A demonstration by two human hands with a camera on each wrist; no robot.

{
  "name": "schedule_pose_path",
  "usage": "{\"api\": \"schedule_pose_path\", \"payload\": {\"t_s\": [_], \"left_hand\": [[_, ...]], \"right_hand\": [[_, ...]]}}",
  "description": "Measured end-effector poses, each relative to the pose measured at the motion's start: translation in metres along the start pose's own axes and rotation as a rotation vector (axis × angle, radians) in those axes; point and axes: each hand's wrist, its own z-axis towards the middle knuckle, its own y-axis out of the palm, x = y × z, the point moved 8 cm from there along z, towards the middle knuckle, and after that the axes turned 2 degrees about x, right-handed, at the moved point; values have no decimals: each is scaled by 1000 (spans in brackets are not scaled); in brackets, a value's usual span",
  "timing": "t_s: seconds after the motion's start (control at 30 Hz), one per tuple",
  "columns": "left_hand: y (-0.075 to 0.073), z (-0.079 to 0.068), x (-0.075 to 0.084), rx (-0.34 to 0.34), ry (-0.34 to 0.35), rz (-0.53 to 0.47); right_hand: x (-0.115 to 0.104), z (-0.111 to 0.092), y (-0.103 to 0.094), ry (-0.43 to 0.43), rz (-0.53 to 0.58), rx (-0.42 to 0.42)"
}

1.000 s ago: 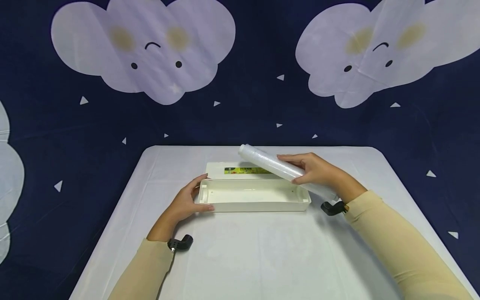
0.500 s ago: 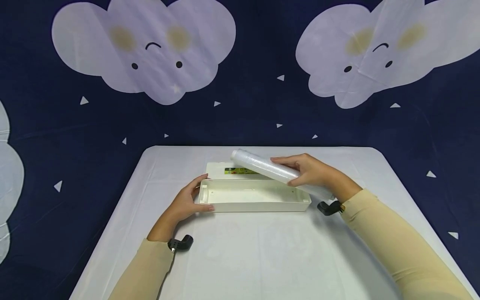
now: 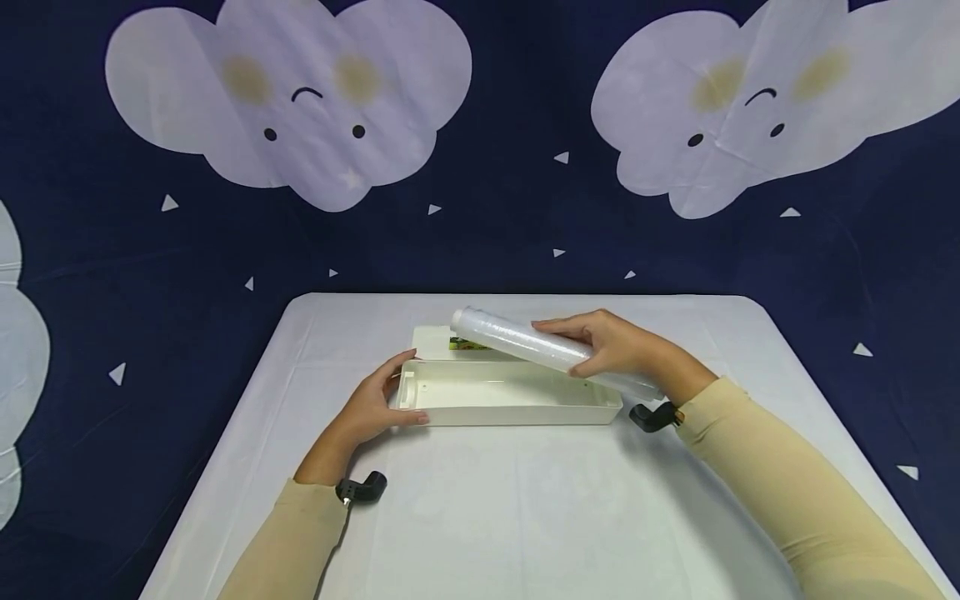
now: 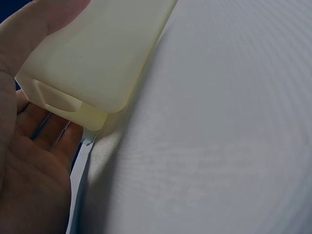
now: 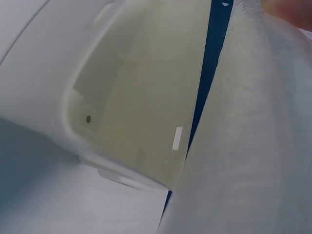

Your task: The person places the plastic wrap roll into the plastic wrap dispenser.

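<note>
A cream-white, long plastic dispenser box [image 3: 517, 415] lies on the table with its lid [image 3: 431, 342] swung back behind it, partly covered by the roll. My left hand [image 3: 369, 407] grips the box's left end, thumb on the front wall and fingers around the end and back. In the left wrist view, an oval slot shows in the box end [image 4: 58, 100]. My right hand [image 3: 618, 346] holds a roll of cling film [image 3: 506, 333] aslant above the back and right part of the box, left end higher. The right wrist view shows the roll [image 5: 248, 131] beside the box's hollow inside [image 5: 146, 92].
A white cloth covers the table [image 3: 525, 508], whose far edge meets a dark blue backdrop [image 3: 495, 233] printed with clouds and small triangles. A black wrist camera [image 3: 363, 487] sits on the left wrist, another camera [image 3: 652, 417] on the right.
My right hand has moved left and slightly down with the cling film roll, covering more of the lid's label. The left hand and box stay put.
</note>
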Motion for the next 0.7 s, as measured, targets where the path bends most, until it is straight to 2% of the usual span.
{"api": "schedule_pose_path", "payload": {"t_s": [0.53, 0.7], "left_hand": [[0, -1, 1, -4, 21, -52], [0, 0, 2, -10, 33, -53]], "right_hand": [[-14, 9, 19, -39, 43, -102], [-19, 9, 21, -78, 38, -117]]}}
